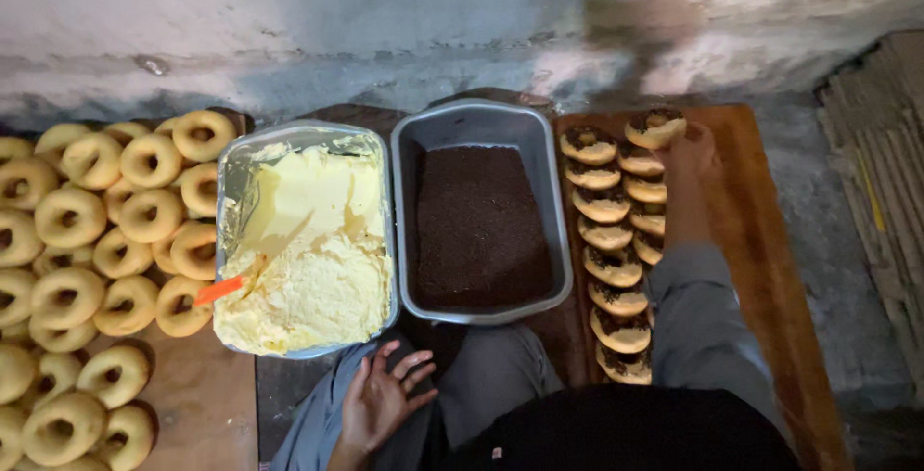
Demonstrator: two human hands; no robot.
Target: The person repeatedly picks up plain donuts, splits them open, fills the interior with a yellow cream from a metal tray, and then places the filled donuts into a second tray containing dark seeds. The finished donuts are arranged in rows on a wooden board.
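My right hand [685,155] reaches out over a wooden board [760,240] and holds a doughnut topped with dark sprinkles [655,127] at the far end of the rows. Two rows of topped doughnuts [612,240] lie along that board. My left hand [377,398] rests palm up and empty on my knee, just below a metal pan of pale yellow cream [308,240]. A second grey pan [479,216] in the middle holds dark chocolate sprinkles.
Several plain doughnuts [96,250] are piled on a board at the left. An orange-handled spatula [229,286] sticks out of the cream. A rough grey wall [385,19] stands behind the pans. Corrugated cardboard [881,182] lies at the right.
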